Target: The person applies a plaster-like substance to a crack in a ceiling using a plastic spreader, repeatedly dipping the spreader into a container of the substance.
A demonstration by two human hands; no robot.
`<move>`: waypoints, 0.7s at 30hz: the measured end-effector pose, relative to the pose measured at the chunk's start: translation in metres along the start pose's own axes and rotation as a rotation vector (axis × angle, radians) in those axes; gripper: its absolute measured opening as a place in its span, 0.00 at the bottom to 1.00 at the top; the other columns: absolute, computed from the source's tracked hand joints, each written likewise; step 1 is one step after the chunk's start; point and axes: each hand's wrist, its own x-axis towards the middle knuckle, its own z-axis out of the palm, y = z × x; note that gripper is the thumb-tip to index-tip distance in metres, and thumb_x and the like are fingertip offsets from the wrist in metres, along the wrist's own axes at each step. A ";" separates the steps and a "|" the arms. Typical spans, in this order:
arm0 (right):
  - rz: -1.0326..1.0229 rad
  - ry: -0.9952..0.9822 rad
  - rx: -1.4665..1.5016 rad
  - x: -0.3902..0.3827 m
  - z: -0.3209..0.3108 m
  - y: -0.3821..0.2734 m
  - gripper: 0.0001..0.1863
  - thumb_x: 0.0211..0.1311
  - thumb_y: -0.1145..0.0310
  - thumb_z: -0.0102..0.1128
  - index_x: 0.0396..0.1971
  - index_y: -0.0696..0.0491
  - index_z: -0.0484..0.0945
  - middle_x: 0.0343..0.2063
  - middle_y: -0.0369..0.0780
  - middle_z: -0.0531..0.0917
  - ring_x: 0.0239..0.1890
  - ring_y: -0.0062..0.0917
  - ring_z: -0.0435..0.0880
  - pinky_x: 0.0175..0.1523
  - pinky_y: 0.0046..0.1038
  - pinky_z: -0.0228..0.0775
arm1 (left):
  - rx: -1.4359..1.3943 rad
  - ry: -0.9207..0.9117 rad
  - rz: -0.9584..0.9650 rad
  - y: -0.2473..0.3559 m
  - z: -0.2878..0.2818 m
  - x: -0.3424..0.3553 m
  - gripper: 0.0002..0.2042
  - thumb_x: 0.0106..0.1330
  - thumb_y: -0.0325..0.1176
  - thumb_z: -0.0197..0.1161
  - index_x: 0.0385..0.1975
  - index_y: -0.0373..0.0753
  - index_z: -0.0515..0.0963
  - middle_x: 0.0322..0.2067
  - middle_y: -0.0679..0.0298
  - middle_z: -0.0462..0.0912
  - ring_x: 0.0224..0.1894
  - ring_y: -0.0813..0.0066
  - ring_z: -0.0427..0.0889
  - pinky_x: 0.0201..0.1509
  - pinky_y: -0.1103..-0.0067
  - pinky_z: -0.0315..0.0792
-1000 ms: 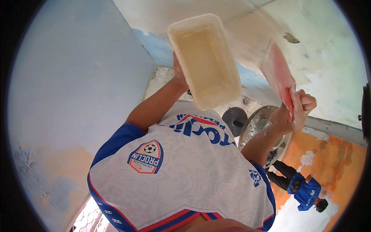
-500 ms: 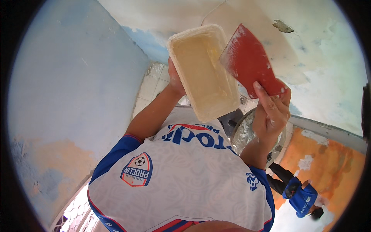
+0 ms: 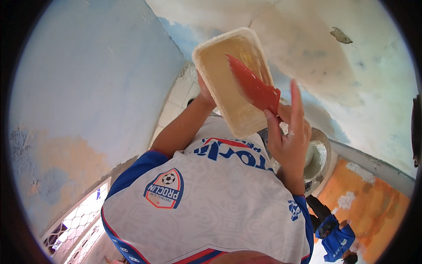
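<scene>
A cream plastic tub [image 3: 209,79], rectangular and smeared with pale filler, is held up in front of me. My left hand [image 3: 205,91] grips its left side; most of those fingers are hidden behind the tub. In my right hand [image 3: 292,136] is a red putty scraper [image 3: 255,86], pinched at its narrow end between thumb and fingers, the index finger pointing up. The scraper's blade is tilted over the inside of the tub. Whether it touches the tub's bottom I cannot tell.
Close by on the left is a pale blue wall [image 3: 96,79]; a patched wall [image 3: 307,48] with a chipped hole rises ahead. A round bucket [image 3: 323,147] stands below my right hand. A person in blue [image 3: 336,237] is at the lower right, near an orange wall [image 3: 373,202].
My right hand has brought the scraper left and turned it, from beside the tub's right rim to over its inside. The index finger has lifted. The left hand still holds the tub.
</scene>
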 end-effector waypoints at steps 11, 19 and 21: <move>0.108 -0.185 -0.286 -0.017 0.007 -0.002 0.19 0.64 0.79 0.59 0.56 0.59 0.74 0.31 0.50 0.86 0.33 0.50 0.87 0.33 0.44 0.77 | 0.084 0.006 -0.085 -0.014 0.011 -0.015 0.45 0.69 0.76 0.34 0.73 0.45 0.64 0.68 0.57 0.71 0.68 0.57 0.71 0.73 0.60 0.66; 0.159 -0.045 -0.203 -0.032 0.001 0.008 0.19 0.65 0.81 0.60 0.57 0.61 0.75 0.39 0.55 0.88 0.42 0.46 0.91 0.43 0.34 0.83 | 0.077 -0.005 -0.081 -0.026 0.026 -0.012 0.46 0.69 0.76 0.33 0.74 0.44 0.62 0.70 0.56 0.68 0.71 0.55 0.68 0.75 0.59 0.63; 0.169 -0.017 -0.196 -0.036 -0.002 0.010 0.19 0.65 0.81 0.60 0.57 0.61 0.75 0.39 0.55 0.88 0.42 0.46 0.91 0.43 0.34 0.83 | 0.117 -0.017 -0.053 -0.030 0.024 -0.010 0.46 0.69 0.76 0.33 0.74 0.43 0.62 0.70 0.56 0.68 0.70 0.55 0.69 0.75 0.58 0.63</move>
